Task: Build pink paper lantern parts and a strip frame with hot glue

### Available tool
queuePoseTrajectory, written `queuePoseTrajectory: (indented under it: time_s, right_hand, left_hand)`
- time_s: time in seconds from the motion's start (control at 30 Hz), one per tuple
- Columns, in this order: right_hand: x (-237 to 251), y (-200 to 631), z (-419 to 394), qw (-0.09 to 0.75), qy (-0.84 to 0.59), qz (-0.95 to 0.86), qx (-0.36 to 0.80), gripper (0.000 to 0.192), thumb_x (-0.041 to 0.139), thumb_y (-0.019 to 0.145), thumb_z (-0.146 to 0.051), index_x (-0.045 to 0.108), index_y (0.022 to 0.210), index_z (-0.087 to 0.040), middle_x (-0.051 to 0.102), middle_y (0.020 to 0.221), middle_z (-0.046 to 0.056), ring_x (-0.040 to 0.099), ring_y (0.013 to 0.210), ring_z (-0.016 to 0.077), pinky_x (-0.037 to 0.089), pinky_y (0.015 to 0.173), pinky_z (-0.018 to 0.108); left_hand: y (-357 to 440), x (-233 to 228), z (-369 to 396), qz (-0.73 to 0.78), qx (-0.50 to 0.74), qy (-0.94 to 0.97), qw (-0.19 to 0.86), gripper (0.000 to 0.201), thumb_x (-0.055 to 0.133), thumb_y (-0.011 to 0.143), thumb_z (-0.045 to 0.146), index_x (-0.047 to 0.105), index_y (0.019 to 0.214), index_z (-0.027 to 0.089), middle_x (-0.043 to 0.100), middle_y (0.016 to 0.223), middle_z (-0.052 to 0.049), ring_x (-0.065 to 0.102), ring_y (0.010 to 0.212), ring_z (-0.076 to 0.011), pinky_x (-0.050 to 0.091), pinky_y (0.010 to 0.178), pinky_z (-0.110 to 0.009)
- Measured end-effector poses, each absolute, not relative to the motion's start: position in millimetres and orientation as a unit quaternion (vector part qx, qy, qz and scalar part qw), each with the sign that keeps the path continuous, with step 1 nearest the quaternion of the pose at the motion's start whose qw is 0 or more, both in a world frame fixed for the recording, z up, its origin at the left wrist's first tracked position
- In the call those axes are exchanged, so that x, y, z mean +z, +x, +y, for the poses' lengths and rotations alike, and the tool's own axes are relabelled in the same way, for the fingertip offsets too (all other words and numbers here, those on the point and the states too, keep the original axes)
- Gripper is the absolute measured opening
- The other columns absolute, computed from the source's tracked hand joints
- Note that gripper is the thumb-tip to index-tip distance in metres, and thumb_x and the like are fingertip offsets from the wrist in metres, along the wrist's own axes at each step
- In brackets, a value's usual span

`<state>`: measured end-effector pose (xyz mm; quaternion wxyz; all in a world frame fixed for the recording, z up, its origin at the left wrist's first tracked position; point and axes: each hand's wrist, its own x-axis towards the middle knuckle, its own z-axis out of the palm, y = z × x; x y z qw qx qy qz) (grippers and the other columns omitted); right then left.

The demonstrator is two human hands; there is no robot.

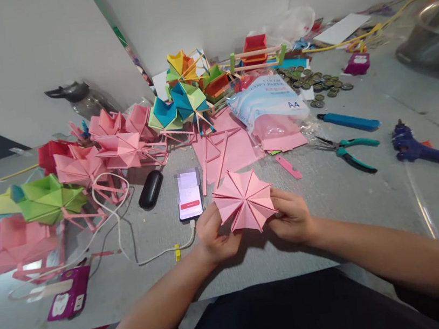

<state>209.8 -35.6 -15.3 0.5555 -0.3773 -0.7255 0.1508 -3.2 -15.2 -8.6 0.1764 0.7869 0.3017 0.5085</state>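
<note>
The pink pinwheel [243, 200] sits pinched between left hand [213, 234] and right hand [289, 215] at opposite edges; press creases evenly, keeping the folds symmetrical above the table [351, 206].

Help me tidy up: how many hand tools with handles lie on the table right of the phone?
3: a blue-handled cutter farthest back, green-handled pliers in front of it, and a blue glue gun at far right. Clutter may hide more.

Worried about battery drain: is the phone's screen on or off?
On. The phone, lying flat beside the left hand, shows a lit screen with a red bar.
</note>
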Motion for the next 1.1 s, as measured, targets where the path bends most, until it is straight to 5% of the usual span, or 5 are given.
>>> queuePoseTrajectory:
  time_s: [0.2, 0.3, 0.4, 0.73, 1.1]
  right_hand:
    - [-14.5, 217.5, -30.4, 0.591, -0.396, -0.611, 0.347, 0.01, 0.068, 0.089, -0.021, 0.076, 0.092, -0.025, 0.074, 0.083, 0.004, 0.067, 0.072, 0.0198, 0.057, 0.066, 0.033]
    - [-15.9, 220.9, -23.5, 0.585, -0.391, -0.515, 0.491, 0.011, 0.079, 0.086, -0.033, 0.077, 0.093, -0.025, 0.076, 0.088, 0.004, 0.069, 0.075, 0.02, 0.058, 0.067, 0.034]
    - [-16.7, 222.6, -16.8, 0.563, -0.386, -0.449, 0.576, 0.024, 0.087, 0.079, -0.039, 0.079, 0.097, -0.025, 0.079, 0.096, 0.006, 0.071, 0.079, 0.0211, 0.06, 0.068, 0.035]
    - [-0.2, 226.2, -15.9, 0.488, -0.369, -0.36, 0.704, 0.032, 0.087, 0.07, -0.032, 0.083, 0.102, -0.027, 0.082, 0.099, 0.004, 0.07, 0.077, 0.0202, 0.055, 0.065, 0.031]
    - [-0.5, 219.0, -12.9, 0.503, -0.366, -0.277, 0.732, 0.02, 0.089, 0.076, -0.035, 0.078, 0.087, -0.022, 0.076, 0.083, 0.002, 0.064, 0.067, 0.0144, 0.049, 0.062, 0.027]
  left_hand:
    - [-8.1, -9.5, -10.9, 0.316, 0.568, 0.734, 0.197, 0.021, 0.063, 0.102, 0.04, 0.076, 0.103, 0.024, 0.064, 0.114, -0.011, 0.063, 0.103, -0.0283, 0.054, 0.09, -0.046]
    - [-5.9, -8.3, -9.1, 0.357, 0.562, 0.665, 0.339, 0.021, 0.07, 0.102, 0.041, 0.074, 0.092, 0.023, 0.062, 0.13, -0.012, 0.061, 0.117, -0.0286, 0.052, 0.102, -0.046]
    - [-1.3, -6.3, -5.8, 0.349, 0.533, 0.555, 0.536, 0.027, 0.083, 0.093, 0.046, 0.068, 0.093, 0.023, 0.067, 0.112, -0.008, 0.063, 0.101, -0.0231, 0.054, 0.091, -0.038]
    - [-7.1, 1.9, -2.6, 0.264, 0.351, 0.416, 0.796, 0.069, 0.095, 0.076, 0.047, 0.07, 0.134, 0.02, 0.075, 0.123, -0.013, 0.071, 0.11, -0.0297, 0.055, 0.087, -0.035]
    - [-7.2, 4.6, 3.4, 0.269, 0.325, 0.372, 0.827, 0.062, 0.099, 0.069, 0.043, 0.076, 0.118, 0.014, 0.077, 0.103, -0.011, 0.071, 0.086, -0.0204, 0.053, 0.076, -0.027]
